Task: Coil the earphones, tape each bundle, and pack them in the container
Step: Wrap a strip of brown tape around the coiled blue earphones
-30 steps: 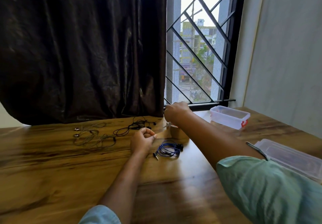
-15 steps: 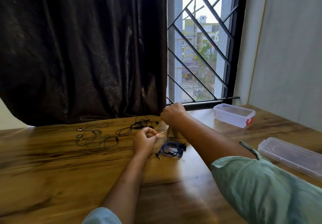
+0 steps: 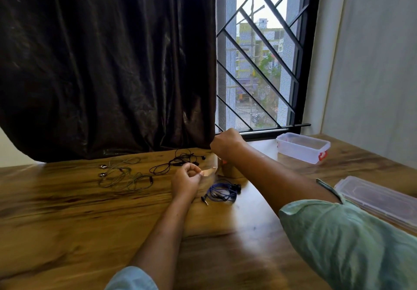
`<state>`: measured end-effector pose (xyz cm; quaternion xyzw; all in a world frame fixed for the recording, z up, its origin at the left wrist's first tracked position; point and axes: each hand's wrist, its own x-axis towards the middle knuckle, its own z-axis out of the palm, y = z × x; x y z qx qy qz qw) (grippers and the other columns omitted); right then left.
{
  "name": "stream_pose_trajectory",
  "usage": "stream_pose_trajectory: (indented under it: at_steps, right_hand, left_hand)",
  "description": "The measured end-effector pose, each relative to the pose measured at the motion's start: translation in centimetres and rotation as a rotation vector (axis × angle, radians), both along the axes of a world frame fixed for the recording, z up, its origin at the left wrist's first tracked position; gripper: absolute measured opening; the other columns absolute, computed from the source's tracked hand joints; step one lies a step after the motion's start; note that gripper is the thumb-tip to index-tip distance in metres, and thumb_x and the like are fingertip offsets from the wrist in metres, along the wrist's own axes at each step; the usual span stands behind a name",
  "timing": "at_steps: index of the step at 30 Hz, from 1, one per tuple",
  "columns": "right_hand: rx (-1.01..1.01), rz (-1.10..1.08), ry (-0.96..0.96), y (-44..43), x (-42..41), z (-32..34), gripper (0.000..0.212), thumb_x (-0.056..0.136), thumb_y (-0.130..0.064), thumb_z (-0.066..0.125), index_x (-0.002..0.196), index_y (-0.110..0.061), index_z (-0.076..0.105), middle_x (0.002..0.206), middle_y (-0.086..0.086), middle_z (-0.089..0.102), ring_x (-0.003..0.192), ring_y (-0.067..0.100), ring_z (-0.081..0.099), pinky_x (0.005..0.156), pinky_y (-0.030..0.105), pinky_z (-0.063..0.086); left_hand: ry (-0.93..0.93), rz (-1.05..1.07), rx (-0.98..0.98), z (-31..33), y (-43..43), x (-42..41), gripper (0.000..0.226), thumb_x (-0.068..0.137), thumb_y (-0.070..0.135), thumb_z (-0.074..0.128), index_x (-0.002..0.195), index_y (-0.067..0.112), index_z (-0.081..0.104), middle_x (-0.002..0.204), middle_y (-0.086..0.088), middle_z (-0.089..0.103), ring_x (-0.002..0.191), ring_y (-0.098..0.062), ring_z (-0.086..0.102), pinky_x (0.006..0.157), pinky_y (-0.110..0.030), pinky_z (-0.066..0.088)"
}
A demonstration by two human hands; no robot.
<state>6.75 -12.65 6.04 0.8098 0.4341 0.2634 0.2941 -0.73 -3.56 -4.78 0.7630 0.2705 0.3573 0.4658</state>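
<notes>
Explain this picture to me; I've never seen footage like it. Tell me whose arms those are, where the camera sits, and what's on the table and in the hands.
There is no machine here. A person wears one camera on the head, looking down at their own arms. The left hand pinches the free end of a tape strip running from a brown tape roll, which the right hand appears to grip from above. On the wooden table lie coiled blue earphones, loose black earphones and loose grey earphones. An open clear container stands by the window, and its lid lies at the right.
</notes>
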Motion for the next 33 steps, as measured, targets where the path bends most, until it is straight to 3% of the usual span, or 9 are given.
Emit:
stream_pose_trajectory:
  at_steps: [9, 15, 19, 23, 26, 29, 30, 33]
  right_hand:
    - [0.205, -0.059, 0.183, -2.7, 1.6, 0.8, 0.024, 0.093, -0.015, 0.052, 0.115, -0.018, 0.061, 0.116, 0.002, 0.063, 0.109, 0.025, 0.06, 0.072, 0.03, 0.038]
    - [0.483, -0.197, 0.355, -6.4, 3.2, 0.6, 0.04, 0.086, -0.047, 0.059, 0.119, -0.025, 0.06, 0.118, 0.0, 0.063, 0.107, 0.024, 0.061, 0.07, 0.03, 0.042]
    - [0.62, -0.486, 0.512, -10.6, 4.1, -2.2, 0.041, 0.076, -0.038, 0.074, 0.107, -0.015, 0.061, 0.116, 0.005, 0.062, 0.105, 0.025, 0.061, 0.072, 0.029, 0.043]
    - [0.731, -0.659, 0.668, -13.1, 4.7, -5.3, 0.068, 0.071, -0.032, 0.08, 0.127, -0.008, 0.05, 0.12, 0.009, 0.059, 0.11, 0.025, 0.058, 0.088, 0.032, 0.047]
    - [0.798, -0.678, 0.744, -13.8, 5.0, -6.1, 0.051, 0.072, -0.023, 0.08, 0.113, -0.006, 0.055, 0.114, 0.013, 0.062, 0.103, 0.025, 0.061, 0.085, 0.031, 0.05]
    - [0.887, -0.706, 0.966, -13.6, 5.6, -5.5, 0.025, 0.079, -0.014, 0.075, 0.092, -0.003, 0.057, 0.074, 0.008, 0.067, 0.063, 0.012, 0.064, 0.054, 0.019, 0.051]
    - [0.881, -0.71, 1.047, -13.4, 5.7, -5.4, 0.02, 0.082, -0.012, 0.071, 0.093, 0.0, 0.059, 0.067, 0.007, 0.066, 0.059, 0.01, 0.063, 0.051, 0.016, 0.048]
    - [0.757, -0.638, 0.93, -12.3, 7.2, -6.6, 0.029, 0.08, -0.013, 0.067, 0.107, -0.002, 0.066, 0.093, 0.011, 0.065, 0.087, 0.022, 0.064, 0.071, 0.03, 0.05]
  left_hand:
    - [-0.074, 0.073, -0.131, -0.1, 0.4, 0.3, 0.006, 0.083, 0.014, 0.069, 0.083, 0.016, 0.063, 0.08, 0.002, 0.065, 0.077, -0.016, 0.062, 0.069, -0.033, 0.054]
    - [-0.073, 0.066, -0.119, 0.0, 0.4, 0.3, 0.005, 0.085, 0.013, 0.067, 0.087, 0.014, 0.063, 0.079, 0.003, 0.062, 0.074, -0.012, 0.058, 0.062, -0.025, 0.048]
    - [-0.081, 0.039, -0.101, 0.0, 0.2, 0.3, 0.006, 0.084, 0.012, 0.068, 0.086, 0.014, 0.062, 0.078, 0.003, 0.062, 0.075, -0.014, 0.059, 0.061, -0.024, 0.046]
    - [-0.082, 0.027, -0.079, 0.1, 0.0, 0.2, 0.008, 0.083, 0.011, 0.068, 0.085, 0.014, 0.061, 0.076, 0.005, 0.061, 0.073, -0.011, 0.058, 0.061, -0.023, 0.047]
    - [-0.095, 0.016, -0.076, 0.1, -0.1, 0.2, 0.009, 0.083, 0.01, 0.069, 0.084, 0.014, 0.061, 0.076, 0.006, 0.061, 0.072, -0.008, 0.057, 0.06, -0.021, 0.046]
    - [-0.095, 0.006, -0.063, 0.1, -0.1, 0.2, 0.011, 0.081, 0.01, 0.07, 0.081, 0.017, 0.062, 0.079, 0.006, 0.064, 0.076, -0.01, 0.06, 0.067, -0.028, 0.053]
    - [-0.093, 0.002, -0.055, 0.1, -0.1, 0.2, 0.012, 0.081, 0.011, 0.071, 0.08, 0.018, 0.062, 0.079, 0.006, 0.064, 0.077, -0.01, 0.061, 0.068, -0.03, 0.054]
    - [-0.094, -0.002, -0.045, 0.2, -0.1, 0.3, 0.012, 0.081, 0.011, 0.071, 0.079, 0.017, 0.061, 0.078, 0.007, 0.064, 0.075, -0.009, 0.06, 0.069, -0.032, 0.054]
